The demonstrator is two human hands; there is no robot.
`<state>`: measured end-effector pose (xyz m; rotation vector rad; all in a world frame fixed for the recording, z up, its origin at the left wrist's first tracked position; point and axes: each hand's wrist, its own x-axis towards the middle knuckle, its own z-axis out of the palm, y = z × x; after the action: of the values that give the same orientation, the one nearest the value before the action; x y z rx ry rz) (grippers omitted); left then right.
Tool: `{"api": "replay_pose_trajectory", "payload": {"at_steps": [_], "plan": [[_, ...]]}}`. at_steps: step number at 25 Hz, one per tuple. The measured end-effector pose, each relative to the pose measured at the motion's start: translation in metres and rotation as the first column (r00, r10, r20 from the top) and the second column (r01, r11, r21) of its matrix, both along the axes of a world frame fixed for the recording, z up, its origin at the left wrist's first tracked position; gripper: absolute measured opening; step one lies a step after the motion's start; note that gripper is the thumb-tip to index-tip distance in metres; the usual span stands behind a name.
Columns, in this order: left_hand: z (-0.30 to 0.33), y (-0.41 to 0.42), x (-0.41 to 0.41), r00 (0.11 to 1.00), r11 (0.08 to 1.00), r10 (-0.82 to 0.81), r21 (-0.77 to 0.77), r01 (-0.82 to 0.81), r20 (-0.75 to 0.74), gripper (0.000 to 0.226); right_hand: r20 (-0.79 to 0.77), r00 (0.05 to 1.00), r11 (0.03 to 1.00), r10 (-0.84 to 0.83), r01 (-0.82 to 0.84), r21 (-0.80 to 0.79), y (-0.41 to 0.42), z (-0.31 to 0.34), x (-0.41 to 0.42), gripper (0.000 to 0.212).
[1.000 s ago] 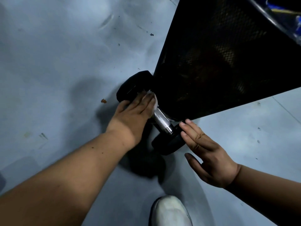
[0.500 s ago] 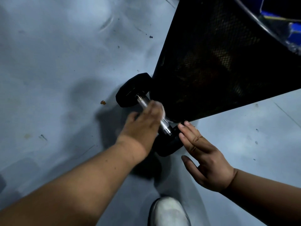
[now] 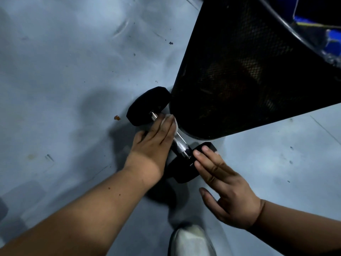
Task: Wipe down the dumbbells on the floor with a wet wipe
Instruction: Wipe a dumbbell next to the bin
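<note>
A dumbbell lies on the grey floor, with a chrome handle (image 3: 181, 145) between a far black head (image 3: 147, 106) and a near black head (image 3: 184, 172). My left hand (image 3: 153, 145) lies over the far part of the handle, fingers curved over it. It holds a white wet wipe (image 3: 176, 124) against the metal, and the wipe's edge peeks out past my fingertips. My right hand (image 3: 227, 191) rests its straight fingertips on the near head, thumb spread apart. The part of the handle under my left hand is hidden.
A black mesh bin (image 3: 239, 71) stands right behind the dumbbell, almost touching the far head. My white shoe (image 3: 191, 241) is at the bottom edge. A small orange crumb (image 3: 117, 118) lies on the floor (image 3: 64, 80) left of the dumbbell.
My left hand slid the wipe down the handle toward the near head, then back up toward the far head. My right hand stayed on the near head.
</note>
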<state>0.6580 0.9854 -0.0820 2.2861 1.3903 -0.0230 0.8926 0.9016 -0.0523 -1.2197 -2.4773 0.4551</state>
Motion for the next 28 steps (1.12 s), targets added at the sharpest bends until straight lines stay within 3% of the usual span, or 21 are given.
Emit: {"api": "replay_pose_trajectory", "payload": {"at_steps": [4, 7, 10, 13, 16, 18, 21, 26, 28], "plan": [[-0.022, -0.035, -0.012, 0.966, 0.941, -0.241, 0.266, 0.208, 0.096, 0.078, 0.036, 0.998, 0.999, 0.051, -0.051, -0.007, -0.015, 0.000, -0.015, 0.059], [-0.026, -0.005, -0.034, 0.979, 0.913, -0.198, 0.371, 0.167, 0.046, 0.076, 0.042, 0.999, 1.000, 0.018, -0.018, -0.004, -0.013, -0.001, -0.013, 0.058], [-0.018, 0.004, -0.026, 0.993, 0.956, 0.009, 0.290, -0.042, 0.116, 0.081, 0.058, 0.998, 0.999, 0.033, -0.034, 0.005, -0.014, -0.003, -0.014, 0.059], [-0.020, -0.035, -0.003, 0.985, 0.969, -0.131, 0.223, 0.103, 0.115, 0.091, 0.056, 0.998, 0.999, 0.033, -0.033, 0.009, -0.016, 0.000, -0.018, 0.060], [-0.016, -0.030, -0.006, 0.963, 0.934, -0.263, 0.265, 0.238, 0.063, 0.088, 0.065, 0.997, 0.999, 0.040, -0.040, 0.005, -0.014, 0.000, -0.014, 0.062], [-0.018, -0.009, -0.016, 0.978, 0.947, -0.207, 0.258, 0.190, 0.038, 0.090, 0.068, 0.997, 0.999, 0.040, -0.040, -0.005, -0.014, -0.001, -0.013, 0.061], [-0.019, 0.000, -0.019, 0.996, 0.945, -0.034, 0.327, 0.004, 0.085, 0.073, 0.065, 0.997, 0.999, 0.047, -0.047, -0.005, -0.017, -0.003, -0.015, 0.060], [-0.020, -0.032, -0.007, 0.958, 0.883, -0.286, 0.394, 0.256, 0.020, 0.065, 0.065, 0.997, 0.999, 0.051, -0.051, 0.009, -0.014, -0.001, -0.014, 0.064], [-0.021, -0.011, -0.022, 0.979, 0.911, -0.202, 0.373, 0.178, 0.027, 0.068, 0.072, 0.996, 0.998, 0.055, -0.056, 0.007, -0.013, -0.001, -0.012, 0.063]]}}
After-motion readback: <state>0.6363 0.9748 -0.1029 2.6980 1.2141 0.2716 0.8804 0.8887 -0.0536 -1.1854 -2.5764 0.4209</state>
